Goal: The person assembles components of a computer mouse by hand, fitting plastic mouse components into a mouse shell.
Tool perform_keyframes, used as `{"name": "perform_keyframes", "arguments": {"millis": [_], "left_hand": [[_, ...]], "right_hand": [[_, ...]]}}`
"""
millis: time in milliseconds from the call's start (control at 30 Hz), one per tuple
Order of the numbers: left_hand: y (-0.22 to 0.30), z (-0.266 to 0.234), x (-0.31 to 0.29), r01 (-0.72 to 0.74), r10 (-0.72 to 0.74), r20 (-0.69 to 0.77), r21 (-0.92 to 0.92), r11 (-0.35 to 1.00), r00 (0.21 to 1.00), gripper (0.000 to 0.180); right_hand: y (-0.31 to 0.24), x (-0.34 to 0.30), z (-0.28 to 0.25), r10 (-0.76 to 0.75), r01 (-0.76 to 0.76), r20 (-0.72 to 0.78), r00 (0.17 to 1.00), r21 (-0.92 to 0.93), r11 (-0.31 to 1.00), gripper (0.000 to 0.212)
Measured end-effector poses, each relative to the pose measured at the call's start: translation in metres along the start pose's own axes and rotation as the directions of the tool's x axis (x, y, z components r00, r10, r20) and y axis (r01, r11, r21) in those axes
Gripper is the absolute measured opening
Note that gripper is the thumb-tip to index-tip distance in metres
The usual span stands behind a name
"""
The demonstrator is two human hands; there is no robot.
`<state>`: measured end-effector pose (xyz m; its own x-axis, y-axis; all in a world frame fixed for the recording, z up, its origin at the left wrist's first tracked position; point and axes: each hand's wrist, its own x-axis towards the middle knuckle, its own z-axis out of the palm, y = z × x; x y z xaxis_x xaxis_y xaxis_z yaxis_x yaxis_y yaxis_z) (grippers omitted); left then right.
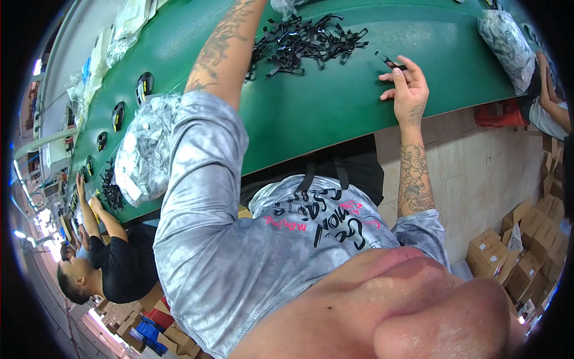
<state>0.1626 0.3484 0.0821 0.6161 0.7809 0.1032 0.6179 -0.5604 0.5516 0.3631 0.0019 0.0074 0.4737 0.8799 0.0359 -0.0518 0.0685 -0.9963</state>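
Note:
My right hand (409, 90) is raised over the near edge of the green table (335, 110). Between its thumb and fingers it pinches a slim black plastic piece (388, 60) with an open loop at one end; the other fingers are loosely curled. My left forearm (221, 54) stretches across the table and leaves the picture at the top, so the left hand is out of sight. Beside that forearm lies a loose pile of similar black pieces (311, 45). A bit of clear plastic bag (286, 7) shows behind the pile.
Left of my arm stands a bulging clear plastic bag (146, 152). Several black-and-yellow items (144, 88) line the table beyond it. Another filled bag (507, 51) sits at the right. Co-workers work at both ends. Cardboard boxes (487, 248) and a red stool (501, 113) stand on the floor.

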Motion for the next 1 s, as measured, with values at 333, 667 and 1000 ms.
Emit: {"name": "perform_keyframes", "arguments": {"millis": [333,667,1000], "left_hand": [[0.068,-0.004,-0.261,0.033,-0.049,0.018,-0.946,0.323,0.999,0.049],[0.053,0.097,-0.348,0.023,-0.317,-0.003,-0.997,0.08,0.948,0.05],[0.048,0.107,-0.355,-0.012,-0.168,-0.002,-0.998,-0.058,0.986,0.05]], "right_hand": [[0.007,0.007,-0.005,-0.003,0.003,0.04,0.999,-0.013,1.0,0.05],[-0.008,-0.013,0.017,0.043,-0.073,0.136,0.99,0.224,0.972,0.025],[-0.024,-0.089,0.115,0.09,-0.011,0.176,0.98,-0.408,0.913,0.031]]}}
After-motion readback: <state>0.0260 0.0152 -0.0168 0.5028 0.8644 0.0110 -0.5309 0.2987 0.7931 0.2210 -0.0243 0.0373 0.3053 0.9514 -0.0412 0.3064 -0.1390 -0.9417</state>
